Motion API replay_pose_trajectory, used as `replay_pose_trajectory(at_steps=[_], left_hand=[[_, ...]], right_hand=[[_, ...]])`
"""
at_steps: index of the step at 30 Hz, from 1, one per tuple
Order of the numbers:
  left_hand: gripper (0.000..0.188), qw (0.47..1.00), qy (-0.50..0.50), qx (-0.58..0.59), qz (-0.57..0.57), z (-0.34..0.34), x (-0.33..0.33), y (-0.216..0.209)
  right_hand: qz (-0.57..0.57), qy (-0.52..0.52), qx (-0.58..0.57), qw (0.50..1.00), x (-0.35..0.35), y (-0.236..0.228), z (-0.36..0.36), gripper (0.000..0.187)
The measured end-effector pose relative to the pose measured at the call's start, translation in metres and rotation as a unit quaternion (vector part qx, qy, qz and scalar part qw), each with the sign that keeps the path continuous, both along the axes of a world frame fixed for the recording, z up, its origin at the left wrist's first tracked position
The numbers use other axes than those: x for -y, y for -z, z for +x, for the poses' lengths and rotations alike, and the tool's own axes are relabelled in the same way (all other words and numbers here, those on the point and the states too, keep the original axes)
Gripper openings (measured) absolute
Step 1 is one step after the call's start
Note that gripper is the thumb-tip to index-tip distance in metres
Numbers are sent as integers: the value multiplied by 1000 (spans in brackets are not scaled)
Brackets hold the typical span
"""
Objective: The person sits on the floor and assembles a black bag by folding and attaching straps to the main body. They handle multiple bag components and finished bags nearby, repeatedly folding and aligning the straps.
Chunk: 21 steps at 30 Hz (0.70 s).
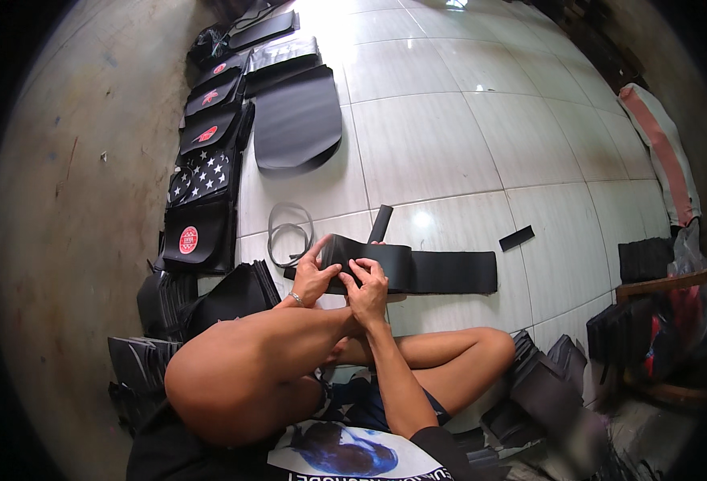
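A long black strip of smooth, leather-like sheet [453,272] lies across the floor tiles in front of my crossed legs. Its left part is bent or overlaid by a curved black piece [389,260]; I cannot tell if they are one. My left hand [313,279] grips the left end, index finger stretched along the edge and thumb on top. Close beside it, my right hand [367,290] pinches the near edge between bent fingers. Beyond the hands lies a narrow black piece [381,223], and left of it a loose coil of thin grey strip [291,232].
Black flaps with red emblems [201,240] and a star-patterned flap [201,176] line the left wall. Nearby lies a large rounded black panel [297,120]. A small black rectangle [517,238] is on the right, before dark stacked pieces [546,385] and a white-and-pink sack [662,152].
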<state>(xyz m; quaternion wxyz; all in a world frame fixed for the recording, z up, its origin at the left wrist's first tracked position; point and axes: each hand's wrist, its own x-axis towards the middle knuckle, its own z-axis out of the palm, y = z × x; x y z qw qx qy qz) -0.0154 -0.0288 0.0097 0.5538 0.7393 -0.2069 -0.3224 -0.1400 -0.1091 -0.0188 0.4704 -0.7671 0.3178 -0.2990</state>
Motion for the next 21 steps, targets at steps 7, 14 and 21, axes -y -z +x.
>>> replay_pose_trajectory(at_steps=[7,14,21], left_hand=[[83,996,-78,-45,22,-3,2,6],[40,996,-2,-65,-53,-2,-4,15],[50,1000,2,0,-14,7,-15,19]], right_hand=[[204,121,109,965,35,12,-24,10],[446,153,246,847,119,29,-107,8],[470,82,218,851,105,34,-84,5]])
